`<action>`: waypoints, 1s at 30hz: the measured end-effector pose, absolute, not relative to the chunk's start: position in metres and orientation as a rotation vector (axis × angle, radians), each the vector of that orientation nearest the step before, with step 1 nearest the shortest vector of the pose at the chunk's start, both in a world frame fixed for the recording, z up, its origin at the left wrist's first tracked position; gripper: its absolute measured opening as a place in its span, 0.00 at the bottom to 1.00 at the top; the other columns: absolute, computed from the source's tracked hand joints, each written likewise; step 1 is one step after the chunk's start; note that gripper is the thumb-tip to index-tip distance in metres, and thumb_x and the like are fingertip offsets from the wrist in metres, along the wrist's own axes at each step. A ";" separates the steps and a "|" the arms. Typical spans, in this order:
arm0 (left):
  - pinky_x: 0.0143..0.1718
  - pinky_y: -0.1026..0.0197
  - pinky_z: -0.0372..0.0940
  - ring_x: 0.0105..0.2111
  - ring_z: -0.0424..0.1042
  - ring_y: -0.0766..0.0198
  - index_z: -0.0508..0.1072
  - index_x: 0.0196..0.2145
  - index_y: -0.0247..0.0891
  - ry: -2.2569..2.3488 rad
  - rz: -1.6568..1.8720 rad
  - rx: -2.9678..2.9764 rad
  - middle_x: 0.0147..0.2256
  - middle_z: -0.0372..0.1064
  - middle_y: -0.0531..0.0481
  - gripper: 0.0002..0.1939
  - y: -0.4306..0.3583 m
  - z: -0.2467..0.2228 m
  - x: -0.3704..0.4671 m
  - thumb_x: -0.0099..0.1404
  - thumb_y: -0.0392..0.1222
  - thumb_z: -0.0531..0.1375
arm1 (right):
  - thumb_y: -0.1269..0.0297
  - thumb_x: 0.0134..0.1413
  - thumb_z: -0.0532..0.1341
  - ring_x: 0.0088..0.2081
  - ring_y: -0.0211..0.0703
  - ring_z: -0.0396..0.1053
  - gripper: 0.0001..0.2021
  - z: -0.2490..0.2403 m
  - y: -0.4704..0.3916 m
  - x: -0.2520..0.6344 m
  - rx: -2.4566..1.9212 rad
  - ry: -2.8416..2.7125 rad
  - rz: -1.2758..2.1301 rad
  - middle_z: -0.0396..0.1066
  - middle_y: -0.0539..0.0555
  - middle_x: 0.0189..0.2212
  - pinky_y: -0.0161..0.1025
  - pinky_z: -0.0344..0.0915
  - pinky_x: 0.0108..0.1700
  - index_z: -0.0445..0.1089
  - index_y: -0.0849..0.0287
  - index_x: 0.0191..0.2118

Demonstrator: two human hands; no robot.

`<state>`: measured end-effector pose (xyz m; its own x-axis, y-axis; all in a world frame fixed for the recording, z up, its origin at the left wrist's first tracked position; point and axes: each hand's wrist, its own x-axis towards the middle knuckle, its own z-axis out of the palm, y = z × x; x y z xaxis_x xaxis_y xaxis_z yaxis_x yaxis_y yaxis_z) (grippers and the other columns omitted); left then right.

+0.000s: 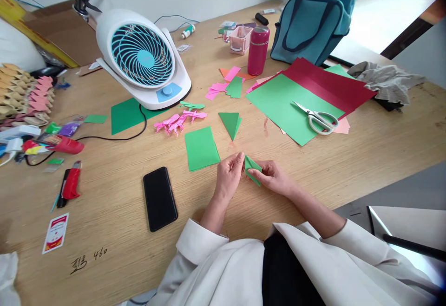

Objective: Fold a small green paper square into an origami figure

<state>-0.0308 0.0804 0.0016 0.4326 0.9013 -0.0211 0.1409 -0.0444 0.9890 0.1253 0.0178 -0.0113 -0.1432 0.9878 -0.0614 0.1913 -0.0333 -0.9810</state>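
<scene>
Between my hands, just above the table's near side, is a small folded piece of green paper [253, 167]. My right hand [273, 176] pinches its right side, thumb on top. My left hand [230, 172] is closed at its left edge, thumb and forefinger pressed together; what lies inside those fingers is partly hidden. Just beyond my hands rests a folded green paper triangle [230, 124]. A green paper rectangle [202, 148] lies to the left of it. Several pink folded paper pieces [178, 122] sit farther left, beside small green ones [191, 105].
White-handled scissors [322, 121] lie on a large green sheet [278, 106] over red sheets [325, 83]. A black phone [160, 198] is left of my hands. Farther back stand a white fan [141, 60], a magenta flask [258, 50], a pink basket [240, 40] and a teal bag [311, 27].
</scene>
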 end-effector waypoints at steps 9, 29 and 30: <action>0.29 0.65 0.54 0.25 0.58 0.68 0.63 0.28 0.39 0.882 0.819 1.741 0.25 0.58 0.56 0.17 0.076 -0.004 -0.030 0.72 0.50 0.54 | 0.38 0.58 0.57 0.24 0.34 0.51 0.27 -0.005 0.022 0.121 -1.368 -1.284 1.166 0.53 0.45 0.19 0.34 0.53 0.27 0.58 0.57 0.23; 0.30 0.64 0.54 0.27 0.59 0.68 0.61 0.27 0.38 0.868 0.806 1.960 0.26 0.59 0.54 0.16 0.076 0.001 -0.033 0.72 0.45 0.54 | 0.43 0.52 0.66 0.25 0.35 0.57 0.22 -0.005 0.026 0.122 -1.210 -0.958 1.258 0.61 0.46 0.22 0.35 0.57 0.30 0.62 0.57 0.25; 0.30 0.64 0.54 0.27 0.59 0.68 0.61 0.27 0.38 0.864 0.804 1.977 0.26 0.58 0.55 0.16 0.076 0.002 -0.034 0.72 0.44 0.54 | 0.43 0.52 0.66 0.25 0.35 0.57 0.22 -0.004 0.026 0.122 -1.211 -0.965 1.265 0.61 0.46 0.22 0.35 0.57 0.30 0.62 0.57 0.25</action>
<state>-0.0337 0.0760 0.0022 0.5616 0.7973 0.2211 0.2774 -0.4332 0.8576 0.1224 0.0255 -0.0042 0.1035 0.9892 -0.1038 -0.1620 -0.0862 -0.9830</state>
